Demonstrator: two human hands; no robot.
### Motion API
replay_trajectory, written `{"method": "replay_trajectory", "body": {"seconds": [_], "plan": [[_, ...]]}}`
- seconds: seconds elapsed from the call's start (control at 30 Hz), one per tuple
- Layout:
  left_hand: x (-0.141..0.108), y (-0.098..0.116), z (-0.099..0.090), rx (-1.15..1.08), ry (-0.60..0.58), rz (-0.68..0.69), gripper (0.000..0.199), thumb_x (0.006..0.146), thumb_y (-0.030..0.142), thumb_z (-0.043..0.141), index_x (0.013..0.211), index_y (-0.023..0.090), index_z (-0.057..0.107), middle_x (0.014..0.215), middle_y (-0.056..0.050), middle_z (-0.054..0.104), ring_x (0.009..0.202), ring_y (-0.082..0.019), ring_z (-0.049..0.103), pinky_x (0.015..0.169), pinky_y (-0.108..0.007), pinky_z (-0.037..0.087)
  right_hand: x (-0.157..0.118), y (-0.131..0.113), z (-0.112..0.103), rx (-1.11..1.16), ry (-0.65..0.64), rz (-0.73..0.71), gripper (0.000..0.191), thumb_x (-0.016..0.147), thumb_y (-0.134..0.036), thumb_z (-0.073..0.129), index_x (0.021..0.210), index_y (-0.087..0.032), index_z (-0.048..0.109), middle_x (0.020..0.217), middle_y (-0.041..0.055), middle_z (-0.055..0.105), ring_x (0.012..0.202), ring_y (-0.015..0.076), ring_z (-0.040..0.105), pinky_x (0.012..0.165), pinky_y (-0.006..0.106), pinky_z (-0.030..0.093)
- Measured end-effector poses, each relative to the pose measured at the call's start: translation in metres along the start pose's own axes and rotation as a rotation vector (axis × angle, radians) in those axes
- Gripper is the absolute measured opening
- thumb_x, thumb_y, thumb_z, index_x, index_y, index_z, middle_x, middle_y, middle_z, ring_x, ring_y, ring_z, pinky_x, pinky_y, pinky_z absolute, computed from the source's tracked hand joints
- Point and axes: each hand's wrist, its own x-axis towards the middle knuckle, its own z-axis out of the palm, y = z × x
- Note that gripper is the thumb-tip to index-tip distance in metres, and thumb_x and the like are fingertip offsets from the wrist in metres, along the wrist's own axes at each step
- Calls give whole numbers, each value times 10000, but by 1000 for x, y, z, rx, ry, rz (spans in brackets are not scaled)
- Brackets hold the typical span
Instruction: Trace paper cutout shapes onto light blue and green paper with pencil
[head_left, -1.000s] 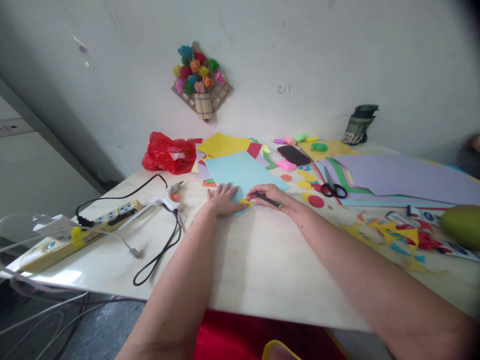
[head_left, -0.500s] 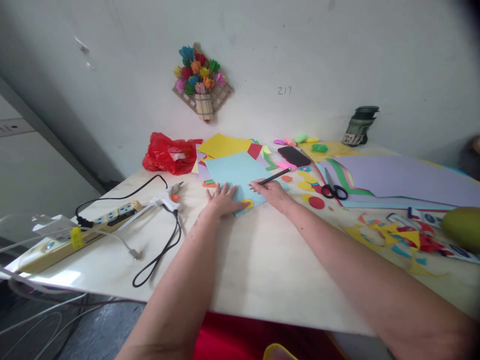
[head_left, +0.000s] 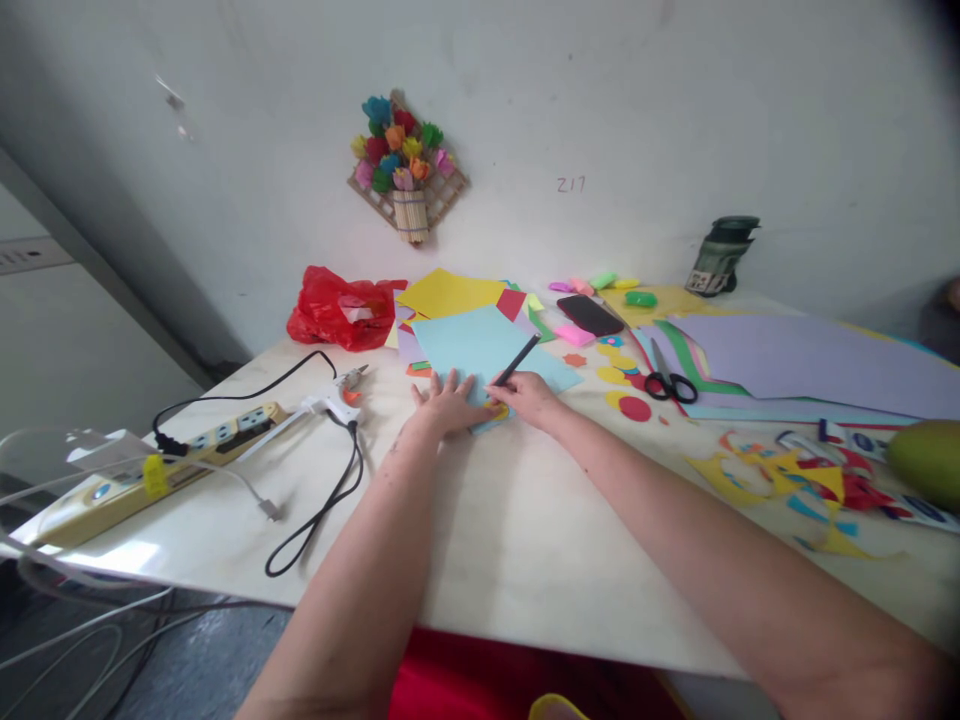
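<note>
A light blue sheet of paper (head_left: 480, 345) lies on the table in front of me. My left hand (head_left: 448, 405) rests flat on its lower left part with fingers spread. The thumb presses by a small yellow paper piece (head_left: 498, 411) near the sheet's bottom edge, partly covered by my fingers. My right hand (head_left: 527, 396) is closed around a dark pencil (head_left: 519, 360), whose lower end is at the yellow piece. Right of the sheet lie an orange paper flower shape (head_left: 575, 360), several yellow circles and a red circle (head_left: 634, 408).
Left are a white glue gun (head_left: 334, 403), its black cord and a power strip (head_left: 225, 434). A red plastic bag (head_left: 337, 310) and a phone (head_left: 591, 314) lie behind. Right are scissors (head_left: 669, 380), purple paper (head_left: 810, 355), paper scraps (head_left: 795, 475) and a bottle (head_left: 723, 256).
My right hand has moved left and slightly down with the pencil, bringing its lower end to the yellow piece. The pencil stands steeper. My left hand has stayed in place.
</note>
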Motion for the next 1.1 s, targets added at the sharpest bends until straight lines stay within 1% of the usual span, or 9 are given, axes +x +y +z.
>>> {"method": "replay_trajectory", "body": {"seconds": [0.27,0.37,0.47,0.6,0.7,0.8,0.87,0.97,1.1], "plan": [[-10,6,-6,-19,51,64,800,626,699,258,1293,291,91,1375,-7,-6,1203,-312,-104,883,-599,-20,1,1,-1,-159,13,-31,310,687,-456,481,775,-188,609,688,24,634,655,130,571,591,215,420],[-11,7,-6,-28,81,45,771,621,698,276,1256,269,186,1376,-29,12,1205,-306,-103,896,-586,8,1,0,-1,-181,20,-26,317,684,-458,483,779,-186,616,681,24,628,647,127,562,581,211,411],[-8,6,-3,-31,125,22,715,604,706,303,1153,249,318,1376,-48,3,1202,-296,-126,909,-567,32,0,-2,-1,-215,38,-28,334,689,-466,469,779,-182,622,661,18,617,627,118,547,570,203,398],[-3,3,2,-28,163,-2,680,588,706,343,1073,232,383,1375,-62,1,1195,-296,-153,909,-568,18,-1,-4,-1,-253,58,-36,345,684,-483,466,768,-189,624,678,22,621,626,121,537,563,206,386],[-1,2,3,-35,175,-20,740,581,703,354,1158,241,320,1375,-64,9,1190,-308,-158,897,-585,8,-1,-4,-1,-259,47,-31,335,683,-477,471,766,-191,625,681,24,625,628,124,539,560,207,384],[-1,1,3,-42,145,-21,843,590,695,347,1277,265,118,1375,-49,-1,1190,-308,-155,886,-599,-2,2,-2,0,-253,41,-24,337,683,-478,470,763,-189,625,687,23,629,630,123,542,556,206,386],[-1,0,3,-36,99,-21,869,598,693,335,1297,266,44,1374,-39,-14,1194,-307,-141,883,-602,-10,5,-1,0,-240,30,-6,342,684,-479,468,761,-184,621,681,22,629,618,119,545,548,204,388],[-1,1,2,-25,46,-26,859,612,696,307,1302,272,22,1372,-26,-31,1202,-306,-114,883,-601,-8,11,0,0,-203,-12,26,347,681,-479,473,761,-173,616,680,25,630,606,113,551,543,199,394],[-2,2,1,-27,41,-19,827,628,699,278,1302,290,28,1372,-19,-18,1210,-308,-82,876,-608,-7,14,-5,-2,-211,-58,30,352,661,-495,488,701,-171,620,666,27,627,598,116,548,527,198,388]]}}
